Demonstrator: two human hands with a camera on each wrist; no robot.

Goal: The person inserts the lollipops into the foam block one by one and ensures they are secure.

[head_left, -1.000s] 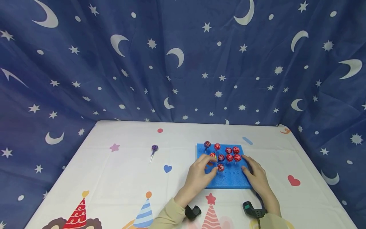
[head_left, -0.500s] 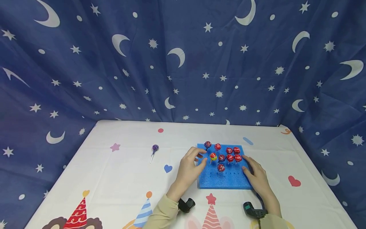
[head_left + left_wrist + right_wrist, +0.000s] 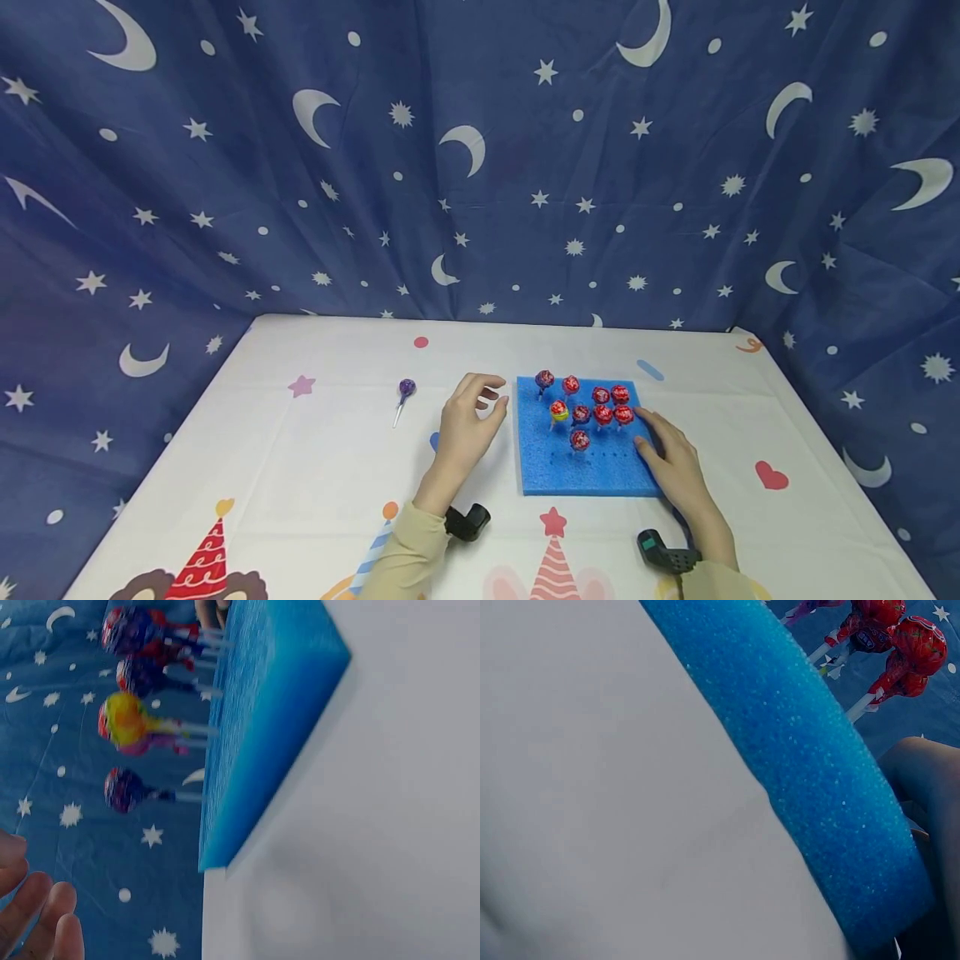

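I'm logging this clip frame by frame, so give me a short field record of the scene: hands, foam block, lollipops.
left hand: over the table left of the foam, fingers loosely curled, holding nothing
right hand: resting on the foam's right edge
foam block: blue, flat on the table
standing lollipops: nine, stuck upright in the foam
loose lollipop: purple, lying on the table, left of both hands
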